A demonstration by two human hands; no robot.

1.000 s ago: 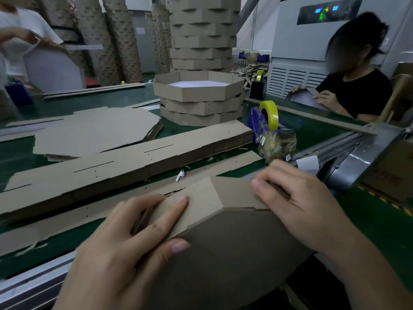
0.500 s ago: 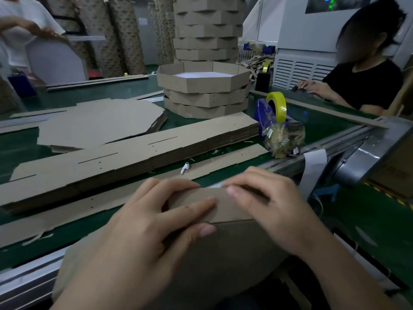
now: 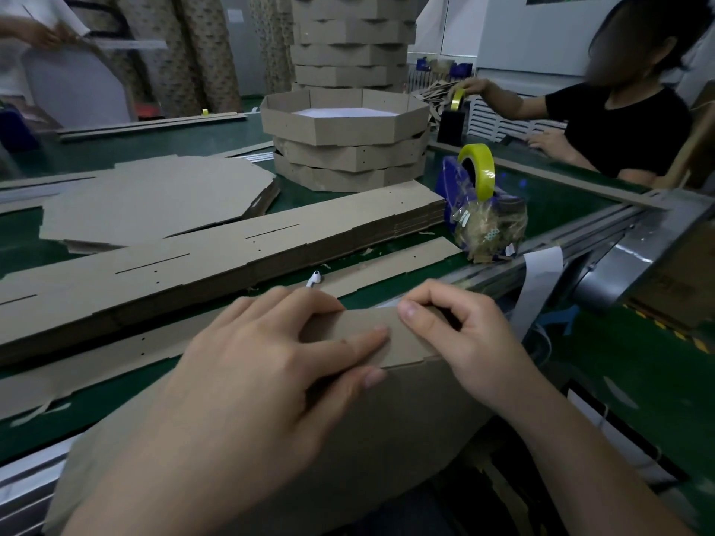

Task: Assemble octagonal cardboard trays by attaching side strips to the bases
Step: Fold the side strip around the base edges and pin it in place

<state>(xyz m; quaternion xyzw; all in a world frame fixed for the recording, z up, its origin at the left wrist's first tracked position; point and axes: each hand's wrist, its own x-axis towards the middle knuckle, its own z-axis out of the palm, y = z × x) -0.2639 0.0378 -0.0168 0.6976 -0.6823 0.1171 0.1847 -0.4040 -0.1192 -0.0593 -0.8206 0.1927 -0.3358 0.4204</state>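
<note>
A person's two hands work at the near edge of a green tabletop (image 3: 561,203), holding an octagonal cardboard base (image 3: 387,439) tipped up on edge. A second ago one panel of the side strip (image 3: 406,342) stuck out at an angle. Now it lies folded flat along the base's top edge, and the hands have drawn close together over it.

The left hand (image 3: 247,381) presses the strip with straight fingers, its grip released. The right hand (image 3: 464,342) has fingers curled over the strip's top edge, grasping it. This panel looks seated, with more panels probably left to fold round.

Beyond the hands lie a loose strip (image 3: 387,265), a small white earbud-like object (image 3: 314,279), a stack of strips (image 3: 232,257), flat bases (image 3: 154,199) and finished trays (image 3: 344,141). A yellow tape roll (image 3: 478,168) and a bag (image 3: 491,226) stand to the right. Nothing blocks the hands. Another worker (image 3: 626,121) sits well apart on the right.
</note>
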